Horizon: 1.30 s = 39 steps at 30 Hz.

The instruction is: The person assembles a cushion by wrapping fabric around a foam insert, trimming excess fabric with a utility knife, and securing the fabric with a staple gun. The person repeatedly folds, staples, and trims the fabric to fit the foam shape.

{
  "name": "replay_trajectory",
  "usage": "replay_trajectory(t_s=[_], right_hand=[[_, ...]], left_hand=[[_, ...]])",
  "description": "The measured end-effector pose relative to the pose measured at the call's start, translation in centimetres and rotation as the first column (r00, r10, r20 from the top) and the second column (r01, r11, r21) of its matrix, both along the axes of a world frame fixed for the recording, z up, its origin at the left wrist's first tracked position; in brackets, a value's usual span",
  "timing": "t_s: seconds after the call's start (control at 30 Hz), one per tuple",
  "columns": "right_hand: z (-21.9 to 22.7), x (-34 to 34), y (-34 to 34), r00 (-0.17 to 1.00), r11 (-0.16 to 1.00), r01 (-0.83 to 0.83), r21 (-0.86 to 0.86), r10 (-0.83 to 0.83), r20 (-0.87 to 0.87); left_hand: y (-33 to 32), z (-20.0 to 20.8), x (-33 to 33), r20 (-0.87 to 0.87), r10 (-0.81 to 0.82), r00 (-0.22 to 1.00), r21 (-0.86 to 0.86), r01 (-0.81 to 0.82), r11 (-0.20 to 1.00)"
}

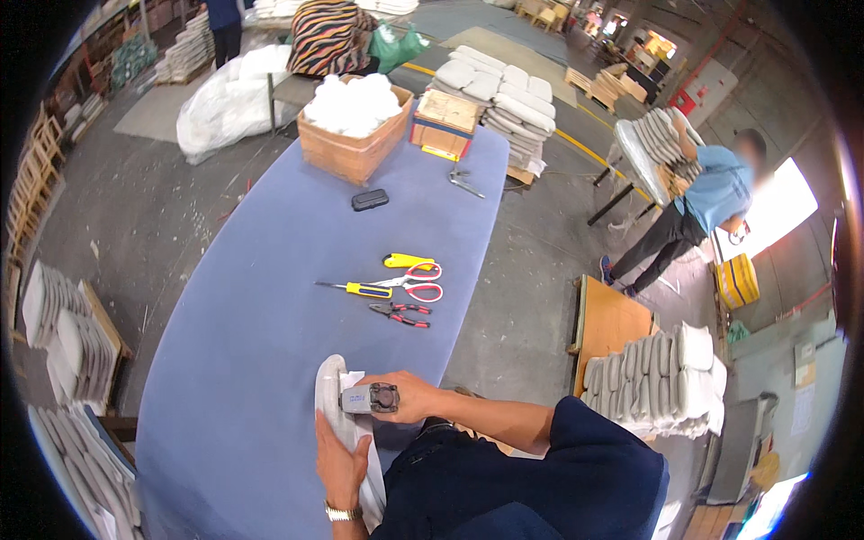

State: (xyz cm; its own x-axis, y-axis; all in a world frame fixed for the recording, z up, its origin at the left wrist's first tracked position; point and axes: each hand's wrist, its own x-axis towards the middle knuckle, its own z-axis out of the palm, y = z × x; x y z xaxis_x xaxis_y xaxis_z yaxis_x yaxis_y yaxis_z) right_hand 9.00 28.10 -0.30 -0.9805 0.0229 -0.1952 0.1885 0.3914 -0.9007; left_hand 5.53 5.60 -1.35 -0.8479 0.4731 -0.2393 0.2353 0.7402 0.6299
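Note:
A grey padded cushion stands on its narrow side at the near edge of the blue-covered table, close to my body. My left hand, with a watch on its wrist, grips the cushion's near part, the thumb apart from the fingers. In my right hand is a grey staple gun, its nose against the cushion's side. White material shows beside the cushion, partly hidden by the gun and my hands. Further up the table lie red-handled scissors, a yellow screwdriver, pliers and a yellow utility knife.
At the table's far end are a cardboard box of white stuffing, a smaller box, a black case and a metal tool. Cushion stacks stand around. A person in blue works at the right.

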Motion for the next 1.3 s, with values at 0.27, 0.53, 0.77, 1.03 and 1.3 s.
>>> replay_trajectory(t_s=[0.27, 0.53, 0.77, 1.03, 1.3], right_hand=[[-0.3, 0.8, 0.0, 0.988, 0.999, 0.014, 0.04, -0.007, -0.153], [-1.8, 0.8, 2.2, 0.992, 0.999, 0.014, 0.05, -0.008, -0.129], [-2.0, 0.2, 2.1, 0.987, 0.997, 0.019, -0.068, -0.03, -0.16], [-2.5, 1.2, 1.6, 0.998, 0.975, 0.042, -0.217, -0.05, -0.032], [0.0, 0.9, 1.3, 0.997, 0.997, 0.055, -0.054, -0.052, 0.05]], left_hand=[[1.2, 1.8, -0.3, -0.046, -0.008, 0.999, -0.015, 0.008, 1.0], [-1.0, -1.6, -5.2, 0.397, 0.026, 0.917, 0.352, -0.179, 0.919], [0.6, -5.0, -5.5, 0.771, -0.133, 0.623, 0.462, -0.404, 0.789], [-0.3, -5.7, -4.0, 0.366, -0.131, 0.921, 0.405, -0.031, 0.914], [2.2, -1.9, -1.9, 0.14, -0.027, 0.99, 0.042, 0.022, 0.999]])
